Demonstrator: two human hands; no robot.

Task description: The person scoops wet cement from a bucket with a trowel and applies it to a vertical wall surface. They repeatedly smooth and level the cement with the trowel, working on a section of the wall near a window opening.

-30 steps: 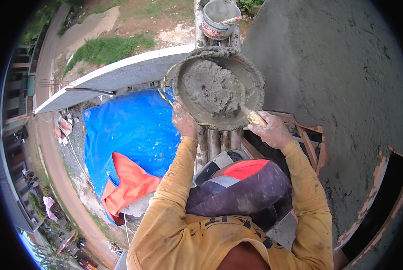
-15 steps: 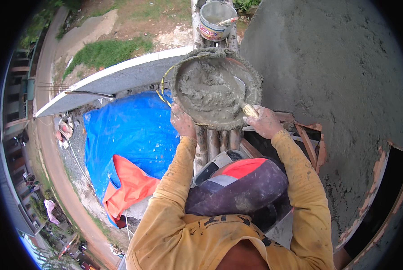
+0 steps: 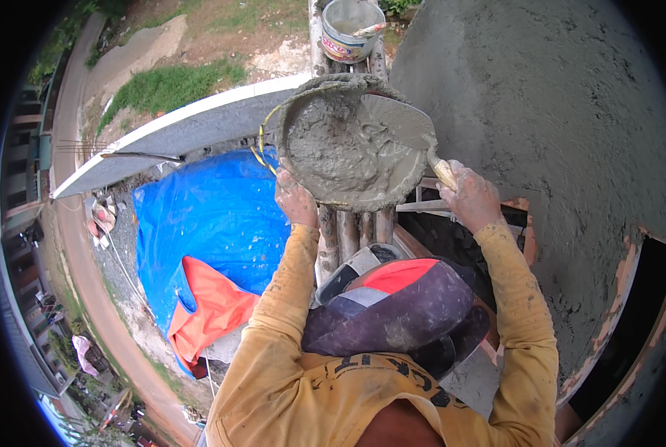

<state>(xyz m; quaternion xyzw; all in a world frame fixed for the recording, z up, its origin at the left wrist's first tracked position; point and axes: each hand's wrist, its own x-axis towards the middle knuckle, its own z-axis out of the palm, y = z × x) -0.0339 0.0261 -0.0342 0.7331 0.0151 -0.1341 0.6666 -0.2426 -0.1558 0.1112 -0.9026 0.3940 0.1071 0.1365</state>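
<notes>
My left hand (image 3: 295,198) is closed on the near left rim of a round bucket (image 3: 324,83) caked with grey mortar. A loop of yellow rope hangs at the bucket's left side. Wet mortar (image 3: 325,145) fills much of what shows inside. In my right hand (image 3: 470,197) is the pale handle of a trowel (image 3: 443,173), gripped to the right of the bucket. Its flat blade, smeared with mortar, lies across the bucket's right side, over the mortar. Part of the left fingers is hidden by the rim.
Beneath the bucket run several wooden poles (image 3: 348,238), with a white pail (image 3: 348,39) on them beyond it. A grey plastered surface (image 3: 534,112) spans the right, beside a dark opening (image 3: 631,313). Down on the left lie a blue tarp (image 3: 206,216) and an orange cloth (image 3: 210,302).
My right hand has moved right with the trowel. The blade, earlier sunk in the mortar, now shows broadly at the bucket's right side. My left hand stays on the rim.
</notes>
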